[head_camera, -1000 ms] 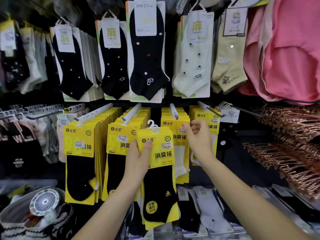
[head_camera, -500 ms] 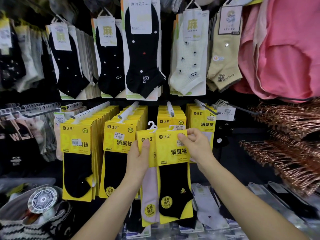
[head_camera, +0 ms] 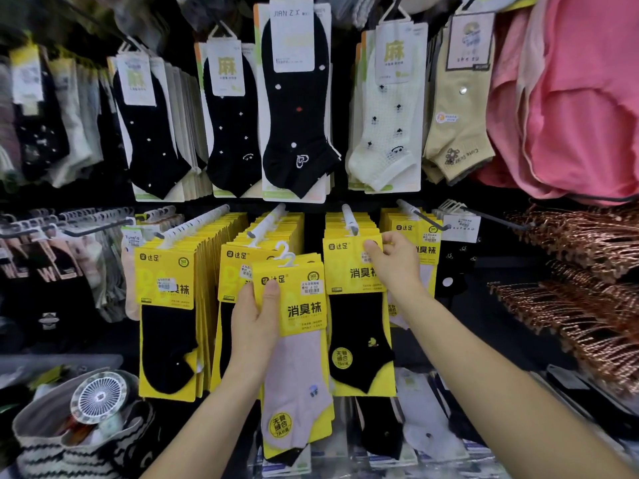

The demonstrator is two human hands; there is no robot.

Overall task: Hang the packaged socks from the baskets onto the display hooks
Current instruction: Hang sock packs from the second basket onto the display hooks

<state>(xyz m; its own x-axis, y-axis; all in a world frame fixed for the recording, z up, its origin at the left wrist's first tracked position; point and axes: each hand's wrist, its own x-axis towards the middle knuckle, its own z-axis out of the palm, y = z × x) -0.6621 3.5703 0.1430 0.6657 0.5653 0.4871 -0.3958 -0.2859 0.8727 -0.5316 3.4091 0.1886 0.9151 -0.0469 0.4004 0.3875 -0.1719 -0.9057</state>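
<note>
The left hand (head_camera: 256,326) and right hand (head_camera: 392,264) are bare, as are both slim forearms (head_camera: 484,361) behind them – no cloth covers either – nails trimmed short.

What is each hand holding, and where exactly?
Left hand grips a pink sock pack by its yellow card's left edge. Right hand pinches a black sock pack at its card's top right corner.

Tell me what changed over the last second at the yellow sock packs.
The right grip took the black sock pack off the bundle in the left grip and carried it up and right to the display hook, still pinching its card. The left grip kept its hold, the pink sock pack now in front.
</note>
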